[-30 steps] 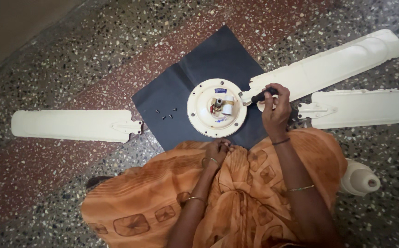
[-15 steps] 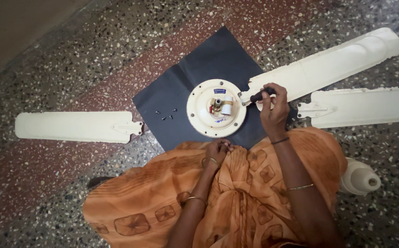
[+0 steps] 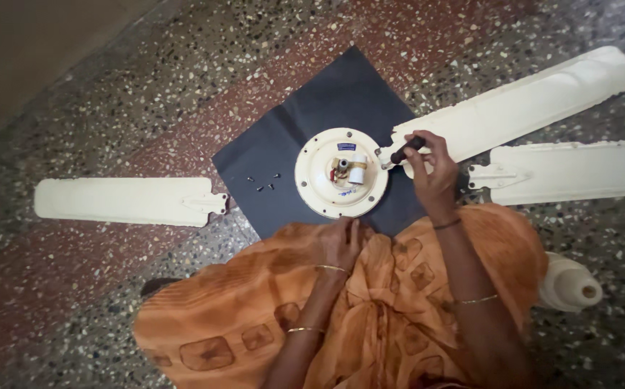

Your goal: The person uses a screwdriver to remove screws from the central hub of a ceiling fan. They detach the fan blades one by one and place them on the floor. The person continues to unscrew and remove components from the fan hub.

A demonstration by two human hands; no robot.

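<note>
Right hand [image 3: 433, 173]: clenched around screwdriver [image 3: 403, 153] at fan motor [image 3: 342, 183] rim, mat's [image 3: 269, 158] right edge. Left hand [image 3: 339, 243]: loosely curled on orange cloth [image 3: 255, 288], grasping nothing visible.

We take this for a room in a home, not a workshop: we see a speckled terrazzo floor [image 3: 111, 94] with a reddish band crossing it, and a plain wall foot at ten o'clock. A dark cloth [image 3: 284, 151] lies spread on the floor, and cream ceiling-fan blades [image 3: 125, 200] lie loose at nine and three o'clock. The person sits on the floor in orange patterned cloth [image 3: 255, 302].
</note>
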